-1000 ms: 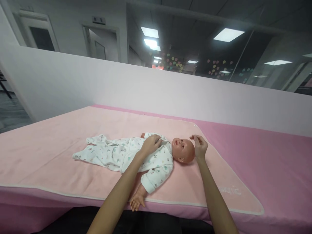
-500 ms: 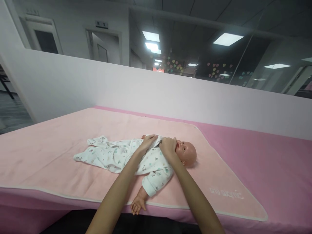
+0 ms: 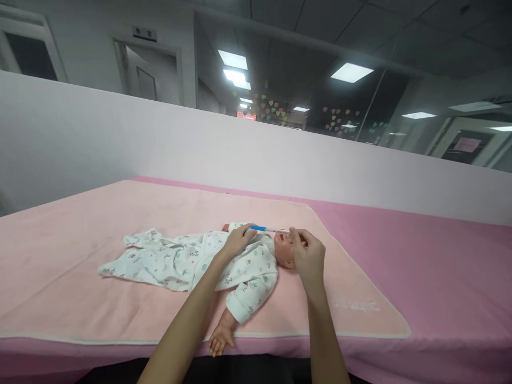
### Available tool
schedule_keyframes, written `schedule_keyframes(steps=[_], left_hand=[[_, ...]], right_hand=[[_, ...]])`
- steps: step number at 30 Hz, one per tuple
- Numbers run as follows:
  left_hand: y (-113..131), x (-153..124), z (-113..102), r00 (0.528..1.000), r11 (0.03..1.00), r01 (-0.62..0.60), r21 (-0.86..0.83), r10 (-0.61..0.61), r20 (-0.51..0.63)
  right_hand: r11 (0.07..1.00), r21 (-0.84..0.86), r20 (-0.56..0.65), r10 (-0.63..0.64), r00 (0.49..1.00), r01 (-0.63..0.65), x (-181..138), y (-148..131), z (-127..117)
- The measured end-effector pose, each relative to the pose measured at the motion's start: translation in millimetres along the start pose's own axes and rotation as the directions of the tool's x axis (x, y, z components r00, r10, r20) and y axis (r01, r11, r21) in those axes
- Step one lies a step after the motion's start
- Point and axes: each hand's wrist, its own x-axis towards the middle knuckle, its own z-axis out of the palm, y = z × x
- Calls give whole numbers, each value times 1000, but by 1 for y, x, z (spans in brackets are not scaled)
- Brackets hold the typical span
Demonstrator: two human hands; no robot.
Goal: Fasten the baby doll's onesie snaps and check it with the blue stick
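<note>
"So, taking the chest of the doll [image 3: 256,261] as the clock's centre, with 12 at the white partition [image 3: 208,141], what lay where?"

"The doll lay on its back on a pale pink mat [image 3: 72,266], head at 3 o'clock, the legs of its white printed outfit [image 3: 176,258] toward 9. Its near arm stretched to 7, the little hand lying across the mat's near edge. A slim blue-and-white stick [image 3: 269,230] was held nearly level between 1 and 2, blue end toward 9, pale end toward 3."

"And the hands?"

"The right hand [image 3: 310,248], at 3 o'clock, pinched the stick's pale end in front of the doll's head, hiding part of it. The left hand [image 3: 240,238] lay on the upper chest at about 11, fingertips right by the blue end. I couldn't tell whether it gripped the cloth or touched the stick."

"Which step did that look like?"

"Handling the stick above the doll, I judged, with the left hand probably steadying the chest or clothing."

"What did the next move call for?"

"In my judgement, a firm but light pinch, the stick clear of the face, and enough steadying that neither doll nor clothing shifted."
</note>
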Motion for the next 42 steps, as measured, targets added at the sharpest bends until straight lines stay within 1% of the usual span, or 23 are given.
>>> schedule_keyframes(steps=[2, 4, 7, 10, 13, 15, 17, 19, 21, 23, 24, 26, 27, 28, 29, 30, 31, 32, 33, 35, 37, 39, 42], left_hand=[[4, -2, -1, 998, 999, -43, 12, 43, 46], [6, -4, -3, 997, 996, -71, 46, 69, 39], [6, -5, -7, 994, 991, -88, 103, 93, -51], [5, -3, -9, 986, 991, -87, 98, 100, -132], [2, -1, -7, 990, 994, -71, 86, 81, -114], [1, -1, -5, 996, 995, -64, 81, 69, -53], [2, -2, -3, 999, 996, -52, 68, 52, 1], [4, -3, -2, 999, 999, -34, 43, 33, 22], [7, -3, -2, 1000, 1000, -22, 8, 22, 21], [10, -3, -3, 999, 1000, -19, -26, 19, 27], [11, -2, -3, 999, 999, -18, -39, 19, 33], [11, -2, -2, 999, 998, -19, -65, 21, 41], [10, -1, -2, 999, 996, -19, -83, 22, 38], [9, -1, -1, 999, 994, -16, -109, 20, 35], [7, 0, 0, 999, 990, -11, -141, 16, 35], [6, 0, 1, 999, 984, -3, -176, 10, 37], [4, 1, 2, 999, 978, 4, -208, 4, 39], [3, 1, 2, 999, 972, 6, -235, 4, 41], [3, 1, 2, 999, 968, 4, -252, 7, 44], [3, 0, 2, 999, 968, 0, -251, 13, 50], [5, -2, 1, 998, 975, 8, -221, 7, 69], [6, -3, 0, 995, 981, 16, -194, 3, 97], [8, -3, 1, 992, 977, 8, -211, 18, 121]], right_hand=[[986, 164, 28, 13, 1000, -17, -8, -2, -14], [982, 187, 41, 30, 999, -37, -18, 3, -23], [992, 72, 9, 100, 995, -100, -38, 30, -35], [979, -48, 14, 197, 980, -196, -64, 74, -45], [954, -167, 71, 264, 962, -250, -87, 115, -50], [930, -300, 45, 234, 971, -210, -98, 133, -50], [882, -453, -13, 142, 990, -132, -103, 143, -50], [807, -588, -52, 38, 998, -61, -105, 148, -48], [738, -675, -62, -36, 997, -15, -103, 151, -45], [723, -690, -78, -95, 992, 15, -99, 149, -39], [748, -663, -92, -118, 989, 28, -96, 145, -34], [846, -528, -80, -142, 987, 79, -86, 131, -18], [895, -429, -43, -155, 987, 122, -80, 120, -7], [932, -318, 41, -172, 984, 177, -72, 108, 6], [940, -232, 123, -225, 966, 249, -64, 95, 20], [926, -182, 203, -293, 934, 330, -55, 82, 35], [901, -172, 249, -350, 903, 397, -45, 71, 51], [881, -206, 273, -366, 890, 425, -37, 62, 65], [867, -266, 282, -349, 894, 422, -29, 57, 79], [845, -375, 282, -287, 916, 381, -18, 54, 99], [846, -407, 256, -257, 932, 345, -15, 58, 108], [881, -336, 195, -281, 940, 333, -17, 64, 110], [942, -110, 47, -314, 948, 317, -21, 69, 107]])
